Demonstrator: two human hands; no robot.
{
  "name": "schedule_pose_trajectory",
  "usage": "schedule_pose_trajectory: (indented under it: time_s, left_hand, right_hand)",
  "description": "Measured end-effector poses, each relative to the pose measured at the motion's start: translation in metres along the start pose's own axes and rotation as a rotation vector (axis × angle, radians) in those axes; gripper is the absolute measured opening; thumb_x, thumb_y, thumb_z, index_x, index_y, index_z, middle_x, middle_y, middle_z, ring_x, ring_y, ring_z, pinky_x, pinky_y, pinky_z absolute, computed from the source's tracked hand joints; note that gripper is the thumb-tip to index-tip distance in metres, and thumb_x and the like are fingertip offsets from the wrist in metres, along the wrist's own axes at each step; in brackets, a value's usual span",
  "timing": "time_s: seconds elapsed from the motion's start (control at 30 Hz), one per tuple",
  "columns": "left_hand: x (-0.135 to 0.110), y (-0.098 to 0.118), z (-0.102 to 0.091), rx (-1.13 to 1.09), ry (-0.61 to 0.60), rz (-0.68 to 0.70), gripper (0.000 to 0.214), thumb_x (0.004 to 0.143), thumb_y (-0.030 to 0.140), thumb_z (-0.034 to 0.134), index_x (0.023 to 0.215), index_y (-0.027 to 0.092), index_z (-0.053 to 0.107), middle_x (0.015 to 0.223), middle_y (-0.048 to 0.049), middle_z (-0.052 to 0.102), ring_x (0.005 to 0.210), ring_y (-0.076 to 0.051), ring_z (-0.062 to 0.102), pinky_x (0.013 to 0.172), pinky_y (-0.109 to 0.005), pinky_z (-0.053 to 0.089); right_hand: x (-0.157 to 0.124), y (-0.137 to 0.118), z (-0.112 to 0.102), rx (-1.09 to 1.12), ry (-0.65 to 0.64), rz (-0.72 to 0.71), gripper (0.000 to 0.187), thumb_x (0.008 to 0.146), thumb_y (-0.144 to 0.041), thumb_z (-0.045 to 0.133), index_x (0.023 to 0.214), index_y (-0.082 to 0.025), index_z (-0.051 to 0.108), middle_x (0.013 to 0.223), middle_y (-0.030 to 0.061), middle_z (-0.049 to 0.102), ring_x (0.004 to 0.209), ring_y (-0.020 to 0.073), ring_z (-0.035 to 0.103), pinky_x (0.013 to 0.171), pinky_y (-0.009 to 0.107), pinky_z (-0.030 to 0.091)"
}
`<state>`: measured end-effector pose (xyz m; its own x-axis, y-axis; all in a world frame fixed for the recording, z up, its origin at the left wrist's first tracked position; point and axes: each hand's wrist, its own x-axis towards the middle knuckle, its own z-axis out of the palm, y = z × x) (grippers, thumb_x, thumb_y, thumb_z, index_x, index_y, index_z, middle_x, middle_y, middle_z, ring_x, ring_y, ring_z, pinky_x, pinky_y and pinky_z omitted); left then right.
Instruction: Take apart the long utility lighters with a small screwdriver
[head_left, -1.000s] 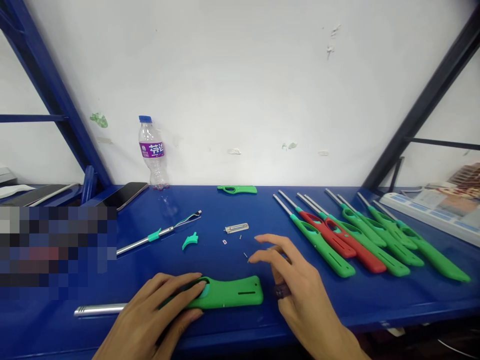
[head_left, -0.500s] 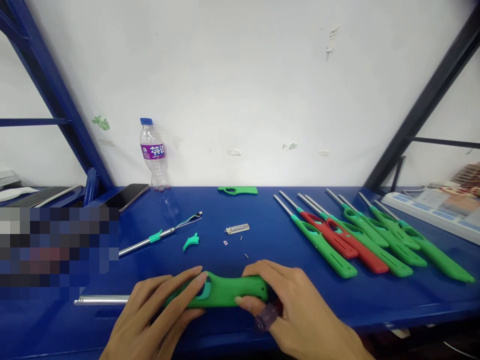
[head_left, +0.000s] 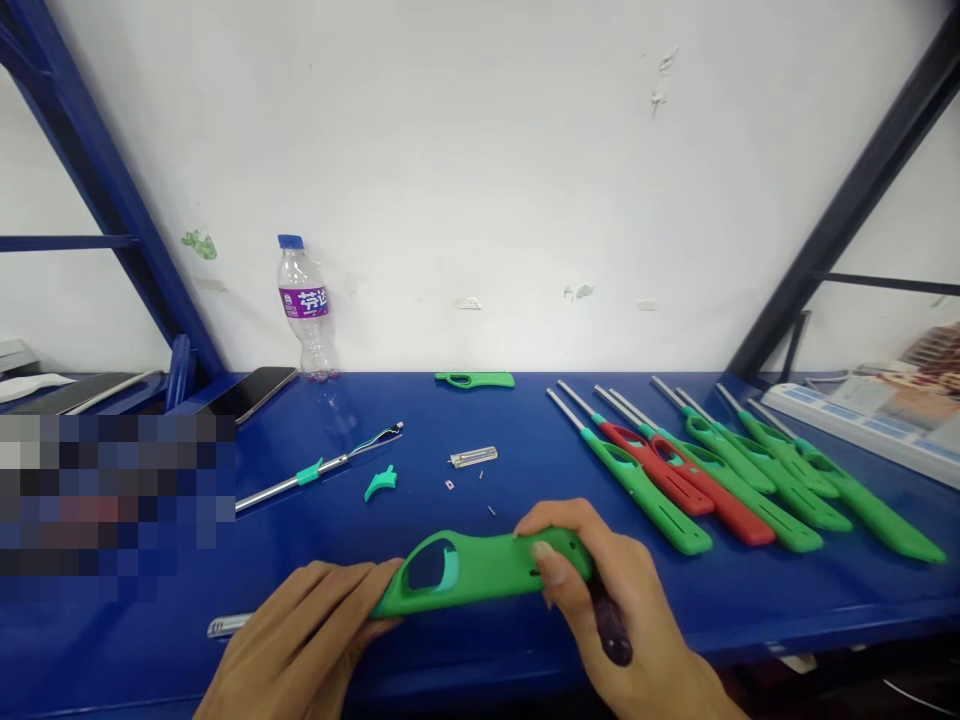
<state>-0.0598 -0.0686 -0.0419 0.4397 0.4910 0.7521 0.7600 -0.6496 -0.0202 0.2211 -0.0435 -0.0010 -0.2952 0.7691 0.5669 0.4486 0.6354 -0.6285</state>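
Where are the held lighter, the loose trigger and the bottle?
Held lighter point(head_left: 486, 570), head view: on its green handle.
Loose trigger point(head_left: 382, 481), head view: on its curved body.
Bottle point(head_left: 304, 302), head view: on its purple label.

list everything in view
Held lighter: 1, green, front
Resting lighters: 8, six green, two red, right
Casing: 1, green, back
Loose nozzle: 1, silver, left
Loose trigger: 1, teal, centre
Cartridge: 1, clear, centre
Piece: 1, pink, centre
Pins: 2, metallic, centre
Bottle: 1, clear, back
Phone: 1, dark, left
Strip: 1, white, right
Uprights: 2, blue and dark, sides
Table: 1, blue, below
Wall: 1, white, behind
Edge clutter: unclear, mixed, sides
Left grip: 1, bare, lighter's nozzle
Right grip: 1, bare, lighter's handle
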Motion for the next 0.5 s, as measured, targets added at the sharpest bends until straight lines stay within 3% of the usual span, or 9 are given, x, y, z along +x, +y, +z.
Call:
schedule_pose_trajectory:
  time_s: [0.17, 0.37, 0.5]
  left_hand:
    - [-0.013, -0.002, 0.005, 0.037, 0.024, -0.033, 0.029, 0.102, 0.017, 0.055, 0.128, 0.022, 0.065, 0.107, -0.0021, 0.077, 0.098, -0.018, 0.072, 0.096, -0.031, 0.057]
    - [-0.017, -0.005, 0.004, 0.034, 0.024, -0.057, 0.029, 0.105, 0.029, 0.051, 0.128, 0.019, 0.064, 0.105, -0.0045, 0.078, 0.097, -0.019, 0.074, 0.094, -0.030, 0.059]
    - [-0.014, -0.004, 0.002, 0.037, 0.018, -0.069, 0.027, 0.105, 0.030, 0.050, 0.126, 0.020, 0.065, 0.103, -0.0043, 0.078, 0.095, -0.018, 0.075, 0.092, -0.029, 0.060]
  right_hand:
    - [-0.001, 0.001, 0.000, 0.025, 0.009, 0.030, 0.016, 0.106, -0.033, 0.046, 0.116, -0.029, 0.058, 0.075, -0.0062, 0.066, 0.064, 0.0116, 0.066, 0.062, 0.022, 0.047]
    - [0.001, -0.001, -0.003, -0.029, 0.010, -0.104, 0.017, 0.108, -0.031, 0.044, 0.120, -0.033, 0.056, 0.089, -0.0053, 0.073, 0.065, 0.0119, 0.065, 0.062, 0.022, 0.050]
    - [-0.002, 0.000, -0.004, -0.101, 0.008, -0.098, 0.023, 0.107, -0.029, 0.046, 0.126, -0.036, 0.056, 0.105, -0.0049, 0.076, 0.074, 0.0129, 0.070, 0.070, 0.022, 0.055]
